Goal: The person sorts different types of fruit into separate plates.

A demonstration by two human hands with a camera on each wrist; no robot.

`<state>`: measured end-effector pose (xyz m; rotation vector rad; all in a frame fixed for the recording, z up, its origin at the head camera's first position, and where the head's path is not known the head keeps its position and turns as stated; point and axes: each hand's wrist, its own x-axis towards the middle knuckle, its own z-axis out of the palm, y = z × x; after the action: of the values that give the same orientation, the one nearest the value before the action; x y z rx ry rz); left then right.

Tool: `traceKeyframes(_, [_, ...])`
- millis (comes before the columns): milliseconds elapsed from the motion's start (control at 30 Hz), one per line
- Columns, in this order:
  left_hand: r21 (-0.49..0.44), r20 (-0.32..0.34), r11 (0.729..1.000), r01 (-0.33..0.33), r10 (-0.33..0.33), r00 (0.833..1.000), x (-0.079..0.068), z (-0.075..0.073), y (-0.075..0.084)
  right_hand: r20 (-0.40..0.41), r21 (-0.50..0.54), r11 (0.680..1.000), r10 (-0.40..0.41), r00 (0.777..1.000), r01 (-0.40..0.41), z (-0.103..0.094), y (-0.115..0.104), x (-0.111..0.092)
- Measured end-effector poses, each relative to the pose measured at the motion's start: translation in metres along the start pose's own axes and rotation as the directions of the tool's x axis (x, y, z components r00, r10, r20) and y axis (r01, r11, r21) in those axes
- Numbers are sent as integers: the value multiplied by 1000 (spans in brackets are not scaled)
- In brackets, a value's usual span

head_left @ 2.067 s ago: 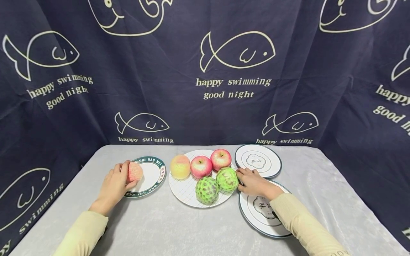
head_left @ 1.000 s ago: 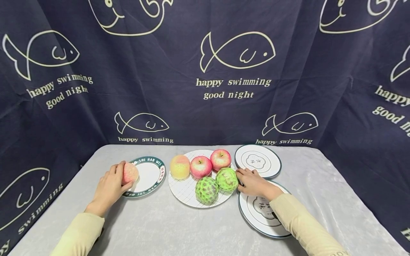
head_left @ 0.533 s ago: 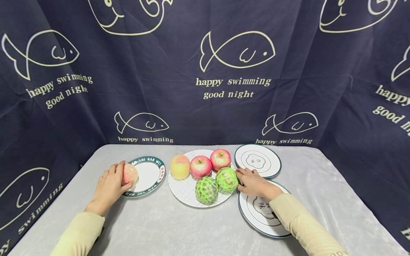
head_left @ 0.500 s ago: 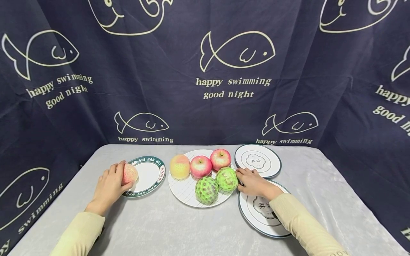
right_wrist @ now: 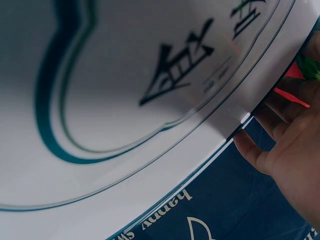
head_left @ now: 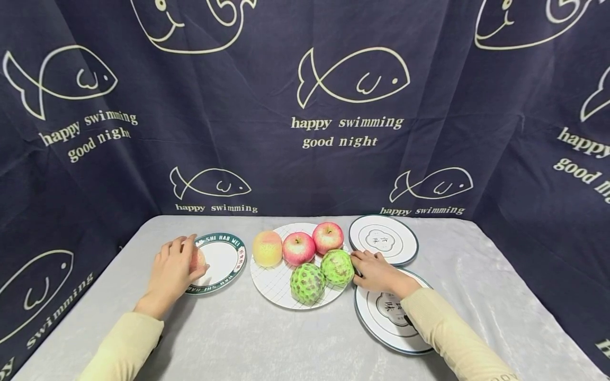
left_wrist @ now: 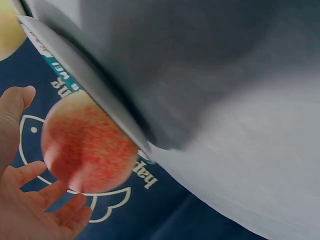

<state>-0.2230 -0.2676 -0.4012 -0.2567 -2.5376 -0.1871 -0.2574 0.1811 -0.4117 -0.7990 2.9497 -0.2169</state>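
Starting left: we have the left hand (head_left: 170, 267) coming in from the lower left, back of hand up, forearm angled away from the person. The reddish peach (left_wrist: 90, 145) lies straight ahead of the palm, in the gap between thumb and fingers, on the left part of the green-rimmed plate (head_left: 226, 259). It's round, so we log no long axis. The left hand is clearly nearer; the right is well apart. Grip: we see the thumb standing off the peach and the fingers spread, not wrapped round it; we can't tell if any fingertip touches.

Middle: the gridded plate (head_left: 274, 288) bears a yellowish peach (head_left: 268, 248), two red apples (head_left: 298, 248) and two green knobbly fruits (head_left: 307, 283).

Right: the right hand (head_left: 381, 272) lies back up, fingers loosely bent, just beside the right-hand green fruit; contact we can't tell. We see nothing gripped. Its wrist crosses above the near plate (head_left: 381, 328); the far plate (head_left: 383, 241) sits just beyond.
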Motion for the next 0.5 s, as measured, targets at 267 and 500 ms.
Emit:
traceKeyframes(267, [13,5,999,-53,53,999,8,1,17,-13,-7,1000,-8,1000,8,0,0,0])
traceKeyframes(500, [12,15,994,-108,108,994,12,3,35,-11,-9,1000,-7,1000,7,0,-1,0])
